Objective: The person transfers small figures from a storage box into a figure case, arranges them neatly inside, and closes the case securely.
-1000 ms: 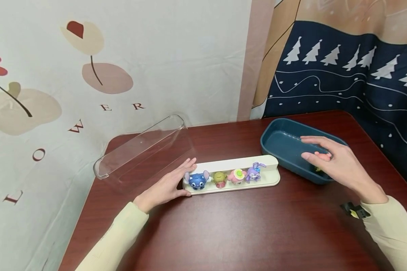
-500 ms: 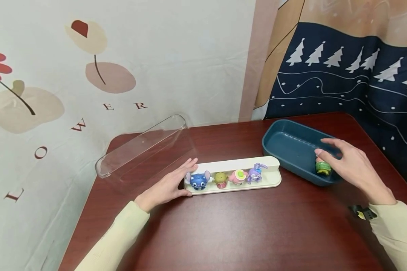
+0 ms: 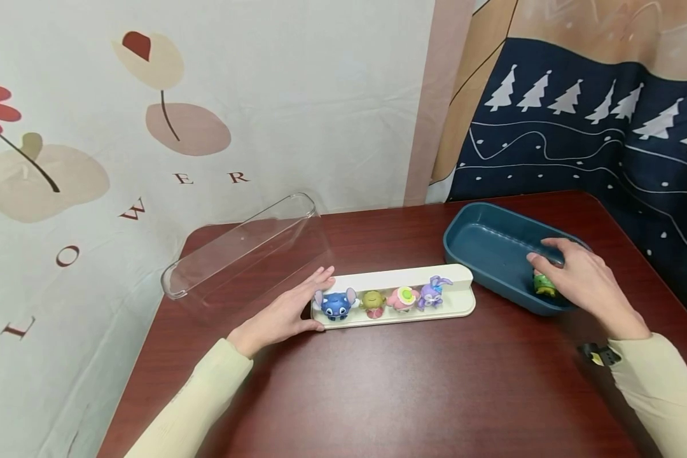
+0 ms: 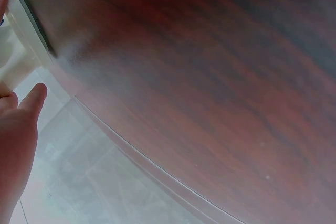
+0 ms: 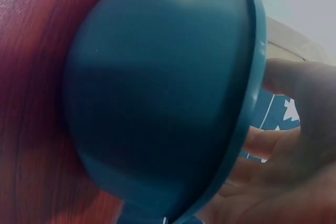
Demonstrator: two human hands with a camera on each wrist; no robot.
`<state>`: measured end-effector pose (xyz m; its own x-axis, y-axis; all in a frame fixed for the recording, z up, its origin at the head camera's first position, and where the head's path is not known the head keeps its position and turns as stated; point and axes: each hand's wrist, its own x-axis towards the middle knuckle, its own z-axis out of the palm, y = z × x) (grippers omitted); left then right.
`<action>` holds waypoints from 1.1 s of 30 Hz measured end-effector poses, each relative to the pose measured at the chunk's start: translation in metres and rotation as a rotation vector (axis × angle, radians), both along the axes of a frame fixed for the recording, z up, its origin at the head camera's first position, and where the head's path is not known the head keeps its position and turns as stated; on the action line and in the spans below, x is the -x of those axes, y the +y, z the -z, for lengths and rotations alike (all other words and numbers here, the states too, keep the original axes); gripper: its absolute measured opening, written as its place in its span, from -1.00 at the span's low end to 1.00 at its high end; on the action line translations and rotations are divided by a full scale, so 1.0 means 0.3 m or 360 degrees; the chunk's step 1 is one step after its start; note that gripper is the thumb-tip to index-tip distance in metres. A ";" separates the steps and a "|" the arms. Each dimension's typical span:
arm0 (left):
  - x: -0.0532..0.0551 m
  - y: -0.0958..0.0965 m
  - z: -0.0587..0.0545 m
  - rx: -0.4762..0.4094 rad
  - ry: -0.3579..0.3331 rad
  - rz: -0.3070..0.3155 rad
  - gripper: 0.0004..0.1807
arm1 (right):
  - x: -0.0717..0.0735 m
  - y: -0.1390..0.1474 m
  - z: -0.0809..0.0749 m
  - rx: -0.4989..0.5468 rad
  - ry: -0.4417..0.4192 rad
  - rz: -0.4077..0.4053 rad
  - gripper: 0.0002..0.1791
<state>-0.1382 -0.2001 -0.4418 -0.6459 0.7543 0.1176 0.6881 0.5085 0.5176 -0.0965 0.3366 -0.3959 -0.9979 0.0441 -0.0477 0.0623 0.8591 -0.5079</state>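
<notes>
My left hand (image 3: pixel 283 318) holds the left end of a long cream display base (image 3: pixel 464 299), thumb at its front corner and fingers at its back edge. On the base stand a blue figurine with big ears (image 3: pixel 335 306), an olive-green one (image 3: pixel 373 303), a pink one with a green-and-white top (image 3: pixel 403 298) and a purple one with long ears (image 3: pixel 430 293). My right hand (image 3: pixel 586 277) reaches over the right end of a dark teal tub (image 3: pixel 481 238), fingers spread past its rim. Under that hand a green figurine (image 3: pixel 544 285) lies in the tub, partly hidden.
A clear plastic cover (image 3: pixel 240 245) leans at the back left of the dark red table (image 3: pixel 389 394), near a flower-print cloth (image 3: pixel 320 95). Behind the tub hangs a navy cloth with white trees (image 3: pixel 549 140).
My right hand has moved right and slightly down within the tub, to over the green figurine, which showed more plainly half a second ago. My left hand and the display base have stayed put.
</notes>
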 end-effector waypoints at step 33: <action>0.001 0.001 0.000 0.0010 0.0004 -0.0009 -0.01 | 0.033 -0.053 0.035 -0.0025 -0.0065 -0.0088 -0.09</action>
